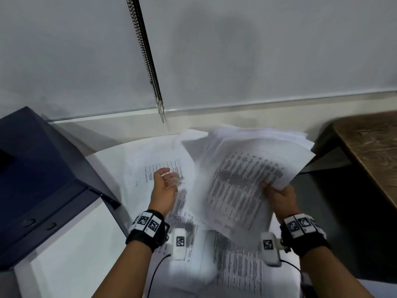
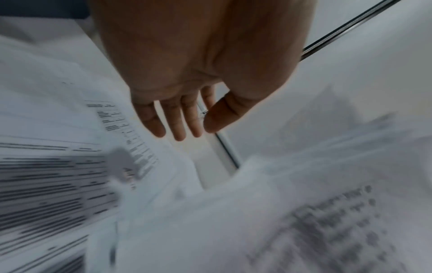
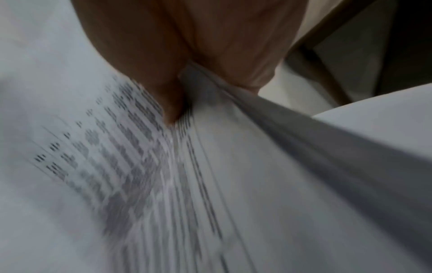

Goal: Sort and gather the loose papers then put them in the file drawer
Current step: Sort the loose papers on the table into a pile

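- Head view looks steeply down from above at both hands and the scattered papers (image 1: 163,151).
- Left wrist view looks along the palm, close above those papers.
- Right wrist view sits closest, against the held stack (image 3: 233,166).

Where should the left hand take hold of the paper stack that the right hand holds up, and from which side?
Grip the stack's free left edge, coming from the left. The right hand pinches only its near right corner, so the sheets fan and sag on the other side. The left hand is open beside that edge, over the loose sheets lying flat.
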Tool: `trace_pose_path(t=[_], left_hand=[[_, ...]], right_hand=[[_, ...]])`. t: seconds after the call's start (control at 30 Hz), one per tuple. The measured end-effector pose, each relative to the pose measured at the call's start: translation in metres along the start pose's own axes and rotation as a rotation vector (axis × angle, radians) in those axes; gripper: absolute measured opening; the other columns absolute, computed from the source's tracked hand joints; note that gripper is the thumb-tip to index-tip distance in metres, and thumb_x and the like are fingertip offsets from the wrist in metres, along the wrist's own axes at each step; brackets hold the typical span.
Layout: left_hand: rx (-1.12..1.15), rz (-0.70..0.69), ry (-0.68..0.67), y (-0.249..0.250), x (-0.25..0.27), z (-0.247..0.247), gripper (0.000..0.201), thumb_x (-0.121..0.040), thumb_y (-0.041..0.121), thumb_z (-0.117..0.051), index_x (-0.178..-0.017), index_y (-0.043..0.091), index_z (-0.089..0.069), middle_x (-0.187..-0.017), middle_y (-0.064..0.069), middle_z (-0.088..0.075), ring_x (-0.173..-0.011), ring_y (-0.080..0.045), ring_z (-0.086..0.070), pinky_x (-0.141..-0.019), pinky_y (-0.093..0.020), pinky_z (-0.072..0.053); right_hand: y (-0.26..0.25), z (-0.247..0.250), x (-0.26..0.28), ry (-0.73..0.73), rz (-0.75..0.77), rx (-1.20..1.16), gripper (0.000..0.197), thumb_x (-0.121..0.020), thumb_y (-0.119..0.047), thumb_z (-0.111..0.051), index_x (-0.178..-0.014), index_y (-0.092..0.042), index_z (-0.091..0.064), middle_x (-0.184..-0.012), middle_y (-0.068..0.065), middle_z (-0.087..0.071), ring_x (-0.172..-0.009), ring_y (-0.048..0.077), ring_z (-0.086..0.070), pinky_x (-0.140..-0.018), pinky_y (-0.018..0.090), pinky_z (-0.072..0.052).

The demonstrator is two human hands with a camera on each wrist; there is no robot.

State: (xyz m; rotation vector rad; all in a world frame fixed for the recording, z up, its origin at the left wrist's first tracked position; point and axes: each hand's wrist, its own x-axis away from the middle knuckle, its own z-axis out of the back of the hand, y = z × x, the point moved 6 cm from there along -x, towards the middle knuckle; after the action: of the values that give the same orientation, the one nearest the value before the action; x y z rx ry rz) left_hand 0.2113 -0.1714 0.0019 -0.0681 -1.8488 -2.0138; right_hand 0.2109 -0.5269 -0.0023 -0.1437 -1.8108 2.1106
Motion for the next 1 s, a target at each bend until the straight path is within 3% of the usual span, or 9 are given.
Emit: trace_pose_path(t=[0.13,0.23,0.43,0.53,0.63,0.73,0.8,0.9,1.0], left_hand=[[-0.383,0.157,-0.031,-0.049,0.006,-0.005,0.02,-0.095,0.009,-0.049,-0.109,0.022,-0.057,-0.114,0.005,-0.063,-0.097,-0.016,-0.062,-0.066,-0.022,-0.043],[-0.635,0.228,-0.145,-0.092,0.012,-0.019,0.034,-0.092,0.013,-0.054,-0.127,0.016,-0.056,-0.127,-0.002,-0.057,-0.099,-0.014,-0.055,-0.086,-0.023,-0.044],[-0.962,0.184,-0.029,-0.105,0.013,-0.049,0.048,-0.083,0.042,-0.062,-0.123,0.017,-0.052,-0.132,-0.011,-0.04,-0.121,-0.033,-0.044,-0.098,-0.044,-0.045],[-0.997,0.213,-0.003,-0.104,0.012,-0.076,0.058,-0.081,0.051,-0.063,-0.126,0.016,-0.047,-0.133,-0.012,-0.038,-0.123,-0.031,-0.04,-0.096,-0.047,-0.046],[-0.88,0.298,0.001,-0.103,0.008,-0.099,0.067,-0.087,0.045,-0.063,-0.137,0.007,-0.041,-0.138,-0.017,-0.041,-0.124,-0.035,-0.046,-0.098,-0.043,-0.044],[-0.639,0.364,0.04,-0.102,-0.002,-0.106,0.056,-0.092,0.032,-0.061,-0.138,0.007,-0.041,-0.135,-0.014,-0.052,-0.119,-0.033,-0.056,-0.098,-0.037,-0.045],[-0.655,0.361,0.048,-0.096,-0.009,-0.102,0.052,-0.091,0.029,-0.063,-0.134,0.006,-0.048,-0.13,-0.013,-0.058,-0.115,-0.032,-0.058,-0.098,-0.037,-0.047],[-0.764,0.302,0.16,-0.079,-0.008,-0.081,0.04,-0.092,0.021,-0.06,-0.128,0.004,-0.055,-0.127,-0.019,-0.06,-0.111,-0.036,-0.061,-0.089,-0.035,-0.05],[-0.8,0.233,0.283,-0.062,0.005,-0.05,0.024,-0.095,0.014,-0.05,-0.115,0.002,-0.056,-0.113,-0.025,-0.064,-0.099,-0.042,-0.064,-0.082,-0.04,-0.054]], right_hand=[[0.069,0.028,0.017,-0.101,-0.32,0.03,0.015,-0.085,0.007,-0.064,-0.098,0.001,-0.068,-0.083,0.011,-0.071,-0.082,0.031,-0.066,-0.082,0.048,-0.055],[0.133,0.045,0.036,-0.102,-0.552,0.163,0.019,-0.082,0.008,-0.067,-0.1,0.014,-0.065,-0.069,0.012,-0.07,-0.068,0.031,-0.065,-0.07,0.044,-0.056],[0.162,0.052,0.045,-0.101,-0.659,0.211,0.003,-0.085,0.004,-0.067,-0.087,0.002,-0.066,-0.06,0.01,-0.066,-0.056,0.026,-0.061,-0.047,0.025,-0.05],[0.166,0.051,0.041,-0.13,-0.667,0.176,0.005,-0.085,0.001,-0.068,-0.088,0.001,-0.065,-0.073,0.016,-0.069,-0.065,0.03,-0.065,-0.058,0.033,-0.054],[0.174,0.051,0.041,-0.156,-0.68,0.142,0.006,-0.086,-0.001,-0.068,-0.084,-0.006,-0.066,-0.077,0.015,-0.07,-0.072,0.032,-0.066,-0.066,0.038,-0.055],[0.178,0.053,0.04,-0.182,-0.678,0.16,0.005,-0.083,-0.004,-0.072,-0.088,-0.004,-0.07,-0.083,0.022,-0.073,-0.08,0.04,-0.069,-0.077,0.056,-0.057],[0.179,0.054,0.039,-0.213,-0.685,0.161,0.005,-0.084,-0.004,-0.071,-0.088,-0.004,-0.07,-0.089,0.028,-0.072,-0.086,0.043,-0.069,-0.083,0.062,-0.054],[0.182,0.054,0.035,-0.265,-0.678,0.153,0.02,-0.085,-0.005,-0.07,-0.104,0.0,-0.069,-0.098,0.022,-0.072,-0.092,0.04,-0.068,-0.088,0.059,-0.053],[0.169,0.052,0.025,-0.307,-0.597,0.232,0.02,-0.085,-0.01,-0.069,-0.105,-0.008,-0.066,-0.093,0.009,-0.07,-0.084,0.027,-0.066,-0.083,0.039,-0.054]])
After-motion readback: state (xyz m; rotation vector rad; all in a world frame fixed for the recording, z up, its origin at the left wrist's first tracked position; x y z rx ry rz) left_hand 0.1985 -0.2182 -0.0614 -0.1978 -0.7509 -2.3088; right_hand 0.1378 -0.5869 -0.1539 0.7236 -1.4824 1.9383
